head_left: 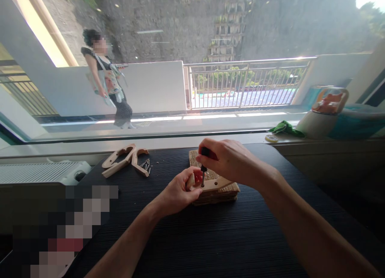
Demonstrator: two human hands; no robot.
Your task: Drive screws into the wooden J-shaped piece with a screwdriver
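Note:
My right hand (222, 160) is wrapped round the black handle of a screwdriver (204, 169), which stands nearly upright. Its tip meets a hole in a pale wooden hook piece (210, 185). A second dark hole shows farther right along that piece. My left hand (183, 190) grips the curved left end of the wood between thumb and fingers. Beneath lies a block of stacked, ragged-edged corrugated cardboard (216, 198). Whether a screw sits under the tip is too small to tell.
Similar wooden hook pieces (118, 160) and several loose screws (146, 166) lie at the dark table's (168, 242) back left. A green cloth (285, 128) and a roll of tape (271, 138) rest on the windowsill. A person (106, 77) is outside the window.

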